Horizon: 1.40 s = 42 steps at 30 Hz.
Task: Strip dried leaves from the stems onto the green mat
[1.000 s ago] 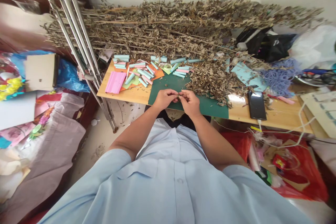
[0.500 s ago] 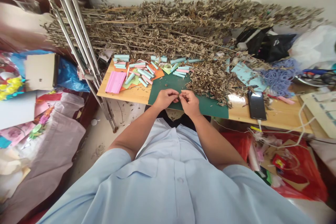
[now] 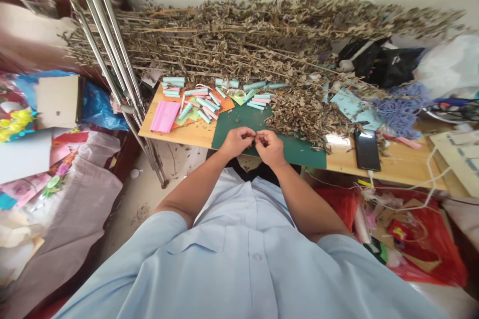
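My left hand (image 3: 235,141) and my right hand (image 3: 270,147) meet fingertip to fingertip over the near edge of a dark green cutting mat (image 3: 258,134). Both pinch a tiny dark piece between them, too small to name. Just beyond the right hand lies a heap of dry brown leaves (image 3: 305,114). Several rolled paper tubes (image 3: 204,98), light blue and pink, are scattered at the far left of the mat. A pink folded sheet (image 3: 164,116) lies left of them.
Long dried branches (image 3: 243,40) fill the back of the wooden table (image 3: 396,164). A black phone (image 3: 365,149) lies to the right, with cables trailing off. Metal crutches (image 3: 112,60) lean at the table's left corner. Bags and clutter crowd both sides.
The hands stay at the same spot; the right hand's fingers have curled in slightly toward the left.
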Available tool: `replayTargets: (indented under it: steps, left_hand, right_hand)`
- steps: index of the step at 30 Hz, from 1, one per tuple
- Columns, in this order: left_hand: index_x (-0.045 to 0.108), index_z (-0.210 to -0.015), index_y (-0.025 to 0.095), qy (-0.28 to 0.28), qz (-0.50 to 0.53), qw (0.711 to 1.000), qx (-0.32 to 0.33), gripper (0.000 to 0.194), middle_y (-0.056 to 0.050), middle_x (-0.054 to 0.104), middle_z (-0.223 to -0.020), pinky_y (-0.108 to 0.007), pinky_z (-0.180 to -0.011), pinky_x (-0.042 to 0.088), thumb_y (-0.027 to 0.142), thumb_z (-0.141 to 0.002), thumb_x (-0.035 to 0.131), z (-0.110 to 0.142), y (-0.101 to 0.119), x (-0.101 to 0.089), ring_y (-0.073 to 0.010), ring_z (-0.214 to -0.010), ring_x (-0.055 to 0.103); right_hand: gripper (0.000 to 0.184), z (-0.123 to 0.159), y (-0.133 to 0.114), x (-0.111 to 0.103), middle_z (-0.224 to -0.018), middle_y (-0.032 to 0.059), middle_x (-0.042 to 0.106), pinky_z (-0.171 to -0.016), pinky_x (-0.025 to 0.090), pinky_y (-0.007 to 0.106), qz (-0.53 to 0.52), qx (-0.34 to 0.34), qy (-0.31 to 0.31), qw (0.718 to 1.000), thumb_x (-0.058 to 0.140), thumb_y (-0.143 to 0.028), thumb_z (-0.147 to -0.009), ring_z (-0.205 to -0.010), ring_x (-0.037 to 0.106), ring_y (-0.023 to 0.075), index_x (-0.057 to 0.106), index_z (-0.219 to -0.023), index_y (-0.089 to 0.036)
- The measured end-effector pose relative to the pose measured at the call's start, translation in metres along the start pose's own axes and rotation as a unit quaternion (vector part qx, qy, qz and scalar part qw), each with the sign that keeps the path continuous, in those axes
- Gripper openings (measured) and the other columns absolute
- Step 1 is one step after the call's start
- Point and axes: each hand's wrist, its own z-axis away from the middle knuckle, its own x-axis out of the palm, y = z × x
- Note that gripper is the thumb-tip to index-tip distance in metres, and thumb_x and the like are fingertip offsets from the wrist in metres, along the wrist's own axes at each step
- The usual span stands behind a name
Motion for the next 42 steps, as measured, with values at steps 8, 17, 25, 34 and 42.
replayTargets:
  steps: [8, 17, 25, 34, 42]
  left_hand:
    - [0.068, -0.092, 0.012, 0.015, 0.079, 0.997, -0.011, 0.017, 0.000, 0.067, -0.066, -0.021, -0.056, 0.054, 0.023, -0.080, 0.070, -0.0047, -0.0021, -0.0020, -0.0101, -0.056, 0.064]
    - [0.066, -0.092, 0.013, 0.021, 0.080, 0.997, -0.001, 0.016, 0.001, 0.065, -0.067, -0.021, -0.057, 0.055, 0.025, -0.082, 0.069, -0.0036, -0.0025, -0.0014, -0.0103, -0.059, 0.065]
    - [0.066, -0.093, 0.013, 0.020, 0.066, 0.998, -0.002, 0.016, 0.001, 0.065, -0.067, -0.021, -0.059, 0.054, 0.025, -0.083, 0.068, -0.0035, -0.0031, -0.0020, -0.0096, -0.060, 0.065]
    - [0.064, -0.098, 0.013, -0.013, 0.076, 0.997, -0.003, 0.019, -0.001, 0.067, -0.072, -0.021, -0.056, 0.053, 0.024, -0.083, 0.069, -0.0023, -0.0039, 0.0023, -0.0103, -0.060, 0.066]
    - [0.062, -0.102, 0.013, 0.000, 0.052, 0.999, -0.014, 0.018, 0.000, 0.066, -0.071, -0.018, -0.052, 0.048, 0.021, -0.086, 0.064, -0.0015, 0.0023, 0.0026, -0.0094, -0.058, 0.064]
  right_hand:
    - [0.023, -0.0065, -0.0006, 0.0002, -0.086, 0.0045, 0.073, -0.072, 0.058, 0.034, -0.079, 0.077, 0.055, 0.992, 0.068, -0.038, -0.084, -0.073, 0.068, 0.0180, 0.063, -0.099, -0.021]
    - [0.018, -0.0054, 0.0019, 0.0014, -0.088, 0.0036, 0.072, -0.074, 0.057, 0.034, -0.005, 0.035, 0.043, 0.998, 0.064, -0.035, -0.088, -0.075, 0.067, 0.0178, 0.067, -0.100, -0.022]
    - [0.021, -0.0035, 0.0001, 0.0000, -0.092, 0.0055, 0.073, -0.077, 0.059, 0.036, 0.005, 0.020, 0.044, 0.999, 0.061, -0.039, -0.092, -0.079, 0.069, 0.0186, 0.067, -0.104, -0.022]
    - [0.027, -0.0015, 0.0047, 0.0002, -0.099, 0.0058, 0.074, -0.079, 0.060, 0.036, -0.029, -0.002, 0.007, 1.000, 0.064, -0.036, -0.092, -0.084, 0.071, 0.0187, 0.064, -0.116, -0.023]
    - [0.027, -0.0024, 0.0023, 0.0000, -0.096, 0.0059, 0.074, -0.080, 0.060, 0.036, -0.037, 0.020, 0.017, 0.999, 0.061, -0.038, -0.093, -0.084, 0.072, 0.0191, 0.062, -0.115, -0.023]
